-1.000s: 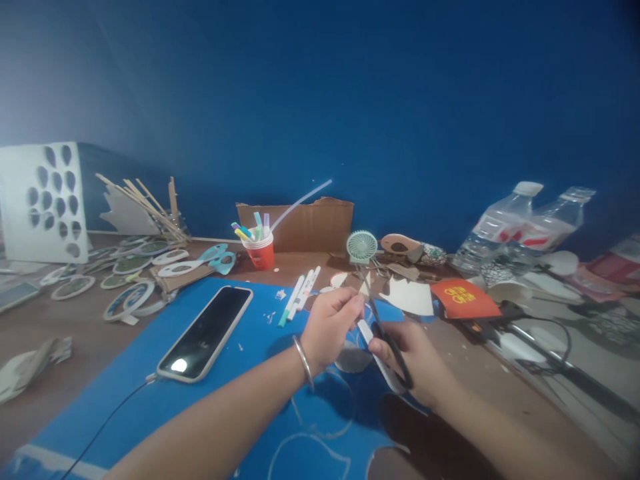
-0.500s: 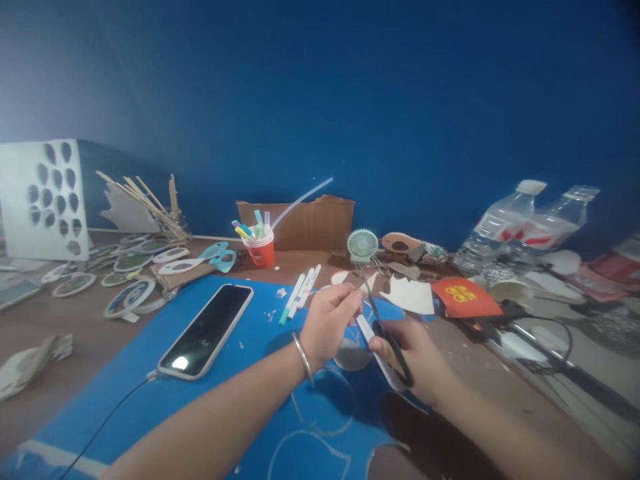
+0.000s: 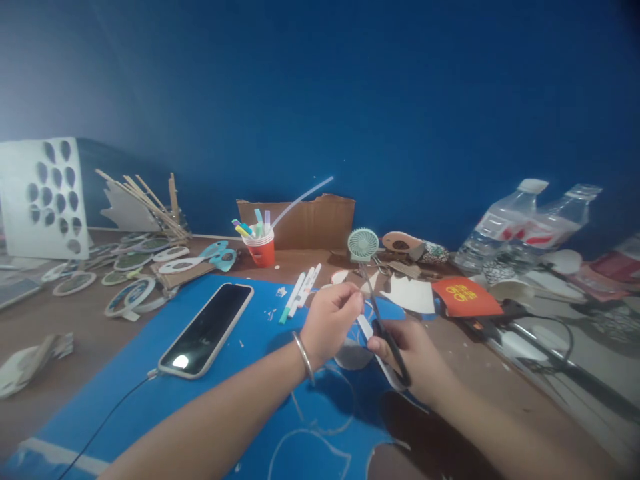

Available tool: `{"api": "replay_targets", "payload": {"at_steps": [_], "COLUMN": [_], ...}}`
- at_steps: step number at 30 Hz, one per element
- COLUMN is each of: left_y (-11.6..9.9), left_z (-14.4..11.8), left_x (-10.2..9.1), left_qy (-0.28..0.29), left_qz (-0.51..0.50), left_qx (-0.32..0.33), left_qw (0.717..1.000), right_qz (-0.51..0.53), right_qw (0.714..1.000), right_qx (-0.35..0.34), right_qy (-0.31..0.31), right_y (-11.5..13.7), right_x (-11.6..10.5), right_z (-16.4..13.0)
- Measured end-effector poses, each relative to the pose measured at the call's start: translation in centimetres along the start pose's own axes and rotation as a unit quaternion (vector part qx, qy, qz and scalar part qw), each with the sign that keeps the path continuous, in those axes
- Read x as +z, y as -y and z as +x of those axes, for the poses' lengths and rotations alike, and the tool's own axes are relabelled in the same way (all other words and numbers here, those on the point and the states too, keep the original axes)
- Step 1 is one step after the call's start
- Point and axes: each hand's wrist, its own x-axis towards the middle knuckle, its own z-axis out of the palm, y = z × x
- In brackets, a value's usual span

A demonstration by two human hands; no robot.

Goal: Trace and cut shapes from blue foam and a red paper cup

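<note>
My right hand [image 3: 420,360] grips black-handled scissors [image 3: 394,350], blades pointing up and away from me. Alongside them runs a narrow white strip [image 3: 365,326], which looks like paper or card. My left hand [image 3: 333,319], with a silver bangle on the wrist, is closed in a pinch at the strip's upper end, close to the blades. The fingers hide the exact hold. Beneath both hands lies a blue sheet [image 3: 260,400] with pale curved outlines drawn on it. A greyish rounded piece [image 3: 353,355] rests there, partly covered.
A phone [image 3: 207,331] with a cable lies left on the sheet. Several markers [image 3: 300,293], a red paper cup [image 3: 261,250] of pens and a small fan [image 3: 363,245] stand beyond. Plastic bottles [image 3: 505,227] and a red packet [image 3: 466,297] are right; round cut-outs [image 3: 130,297] left.
Both hands stay almost in place. My left fingers have turned slightly and curled a little more; the scissors and right hand have shifted only a touch.
</note>
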Motion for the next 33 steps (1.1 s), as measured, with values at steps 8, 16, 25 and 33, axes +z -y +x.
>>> {"api": "replay_targets", "payload": {"at_steps": [8, 16, 25, 33], "left_y": [0.01, 0.10, 0.12, 0.26], "left_z": [-0.10, -0.19, 0.24, 0.19], "left_x": [0.35, 0.22, 0.00, -0.16], "left_qy": [0.019, 0.018, 0.011, 0.009], "left_qz": [0.023, 0.025, 0.023, 0.023], "left_qx": [0.006, 0.007, 0.012, 0.009], "left_qw": [1.000, 0.999, 1.000, 1.000], "right_qz": [0.022, 0.012, 0.029, 0.001], "right_qw": [1.000, 1.000, 0.999, 1.000], "right_qx": [0.000, 0.001, -0.040, 0.018], "right_qy": [0.012, 0.007, 0.004, 0.000], "right_y": [0.12, -0.31, 0.32, -0.22], "right_x": [0.16, 0.23, -0.03, -0.03], "right_z": [-0.09, -0.08, -0.04, 0.17]}}
